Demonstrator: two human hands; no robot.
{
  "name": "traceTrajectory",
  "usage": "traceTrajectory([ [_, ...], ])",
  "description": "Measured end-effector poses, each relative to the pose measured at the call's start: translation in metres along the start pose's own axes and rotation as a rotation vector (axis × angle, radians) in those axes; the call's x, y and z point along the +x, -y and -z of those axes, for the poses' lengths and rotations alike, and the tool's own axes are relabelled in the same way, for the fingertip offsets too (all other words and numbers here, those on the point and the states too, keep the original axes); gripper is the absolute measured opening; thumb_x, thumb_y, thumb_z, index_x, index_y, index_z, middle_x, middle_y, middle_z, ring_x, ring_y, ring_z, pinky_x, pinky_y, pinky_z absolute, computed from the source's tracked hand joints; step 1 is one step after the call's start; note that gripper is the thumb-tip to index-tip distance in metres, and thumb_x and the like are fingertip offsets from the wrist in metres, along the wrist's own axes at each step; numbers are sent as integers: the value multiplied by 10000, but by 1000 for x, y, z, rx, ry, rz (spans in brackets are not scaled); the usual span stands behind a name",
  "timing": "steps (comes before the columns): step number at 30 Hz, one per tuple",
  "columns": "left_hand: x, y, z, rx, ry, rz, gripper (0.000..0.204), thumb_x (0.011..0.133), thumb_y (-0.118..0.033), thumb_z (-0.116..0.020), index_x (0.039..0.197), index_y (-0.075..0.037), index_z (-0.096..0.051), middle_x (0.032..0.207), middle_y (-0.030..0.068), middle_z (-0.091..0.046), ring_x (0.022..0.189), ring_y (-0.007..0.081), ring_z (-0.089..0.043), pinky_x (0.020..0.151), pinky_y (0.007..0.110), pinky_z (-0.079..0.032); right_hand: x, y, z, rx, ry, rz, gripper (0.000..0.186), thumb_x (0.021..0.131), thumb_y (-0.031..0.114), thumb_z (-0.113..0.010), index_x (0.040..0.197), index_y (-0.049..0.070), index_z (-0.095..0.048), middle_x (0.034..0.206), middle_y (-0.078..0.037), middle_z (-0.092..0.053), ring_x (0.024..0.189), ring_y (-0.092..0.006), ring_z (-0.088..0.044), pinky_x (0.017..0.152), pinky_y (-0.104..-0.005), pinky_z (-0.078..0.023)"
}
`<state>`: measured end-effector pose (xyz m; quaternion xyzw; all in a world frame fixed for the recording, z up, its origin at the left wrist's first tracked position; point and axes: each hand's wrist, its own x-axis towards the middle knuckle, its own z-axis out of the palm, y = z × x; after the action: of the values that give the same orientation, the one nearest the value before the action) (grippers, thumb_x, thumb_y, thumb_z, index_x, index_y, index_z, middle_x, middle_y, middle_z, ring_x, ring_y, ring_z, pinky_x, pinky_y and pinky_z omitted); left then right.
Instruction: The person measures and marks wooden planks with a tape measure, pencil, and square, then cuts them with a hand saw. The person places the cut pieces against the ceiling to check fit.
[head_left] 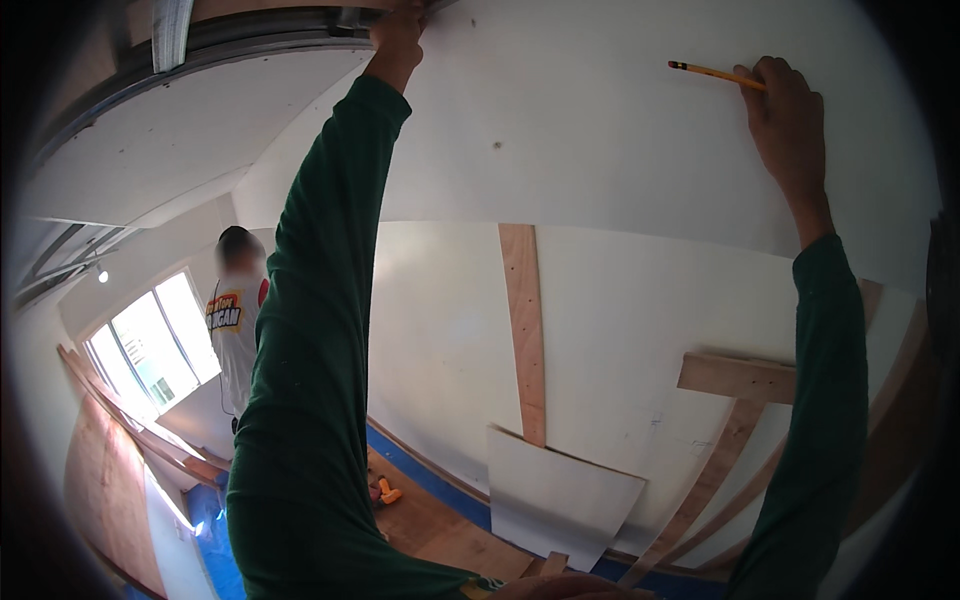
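My right hand [785,110] is raised against the white board overhead, closed around a yellow pencil [715,74] whose eraser end points left. My left hand [398,42] reaches up to the top edge of the view, beside a dark metal channel [270,38]. Its fingers look curled, but what they hold is cut off and hidden. Both arms wear long green sleeves. The white board [580,130] fills the space between and behind the hands and bears a few small dark marks.
Another person [238,320] in a printed shirt stands at left near a bright window [155,340]. Below are an orange power tool [386,492], a leaning white panel [560,495], a wooden strip [523,330] and a T-shaped wooden prop [735,378]. Plywood [105,470] leans at left.
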<state>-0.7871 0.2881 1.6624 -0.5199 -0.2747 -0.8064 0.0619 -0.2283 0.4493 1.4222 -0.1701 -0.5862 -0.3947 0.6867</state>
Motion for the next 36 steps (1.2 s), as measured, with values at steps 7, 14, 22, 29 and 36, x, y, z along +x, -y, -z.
traceTrajectory([
  [7, -32, 37, -45, -134, -119, 155, 394, 1065, -37, -723, 1411, 26, -545, 1368, 115, -647, 1142, 231, -707, 984, 306, -684, -2, -4, 10, -106, 83, 6, 311, 1143, 355, -658, 953, 113, -610, 842, -20, -601, 753, -205, -587, 754, -417, -475],
  [14, 5, 53, -22, 476, -14, -74, 334, 1070, -58, -718, 1369, 18, -589, 1353, 96, -646, 1121, 210, -709, 961, 269, -673, 1, 5, 11, -108, 116, -49, 284, 1145, 336, -653, 974, 117, -595, 896, -28, -594, 791, -209, -574, 777, -420, -461],
  [22, -78, 3, -66, 194, -158, 77, 200, 1068, -104, -713, 1241, -4, -729, 1174, 74, -728, 1026, 181, -722, 829, 270, -611, -2, 6, 12, -140, 126, -61, 283, 1145, 340, -652, 983, 118, -587, 901, -25, -587, 818, -207, -578, 794, -426, -460],
  [29, -83, 22, -59, 586, -529, -581, 120, 976, -139, -771, 1020, -72, -861, 799, 82, -800, 815, 286, -768, 761, 429, -595, 4, 13, 6, -86, 72, -47, 261, 1142, 331, -656, 995, 127, -585, 896, -15, -591, 798, -202, -579, 777, -406, -468],
  [36, -133, 34, -87, 793, -347, -462, 523, 1014, 17, -603, 1523, -102, -620, 1323, 215, -473, 1211, 406, -545, 1095, 538, -469, -2, 5, 7, -104, 72, -37, 252, 1136, 322, -668, 996, 132, -580, 881, -12, -581, 791, -189, -572, 781, -397, -463],
])
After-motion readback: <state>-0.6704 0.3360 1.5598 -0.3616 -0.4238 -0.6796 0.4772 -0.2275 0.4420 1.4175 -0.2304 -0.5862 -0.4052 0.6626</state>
